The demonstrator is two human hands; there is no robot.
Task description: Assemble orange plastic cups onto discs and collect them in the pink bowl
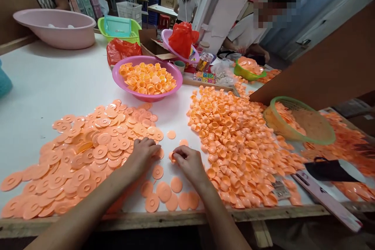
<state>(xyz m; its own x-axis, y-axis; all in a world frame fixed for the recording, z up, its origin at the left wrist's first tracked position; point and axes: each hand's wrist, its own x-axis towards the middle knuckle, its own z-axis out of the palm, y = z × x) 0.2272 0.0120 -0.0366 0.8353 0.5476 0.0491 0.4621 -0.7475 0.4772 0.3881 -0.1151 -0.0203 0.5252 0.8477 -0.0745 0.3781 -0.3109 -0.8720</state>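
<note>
My right hand [189,164] is closed in a pinch on a small orange plastic cup [172,157], just above the white tabletop. Near the right edge of a heap of flat orange saucers [104,138], my left hand [144,155] has its fingers bent down over an orange saucer [160,154]; its thumb is mostly hidden. Several loose saucers [164,191] lie between my forearms by the front edge. A wide heap of small orange cups [231,140] spreads to the right of my right hand.
Behind the heaps stands a pink basin [148,97] of assembled-looking cups. A green basket [304,140] and a pink phone [328,201] are on the right. A large pale pink tub [58,33] sits back left. Another person [246,33] works beyond the partition.
</note>
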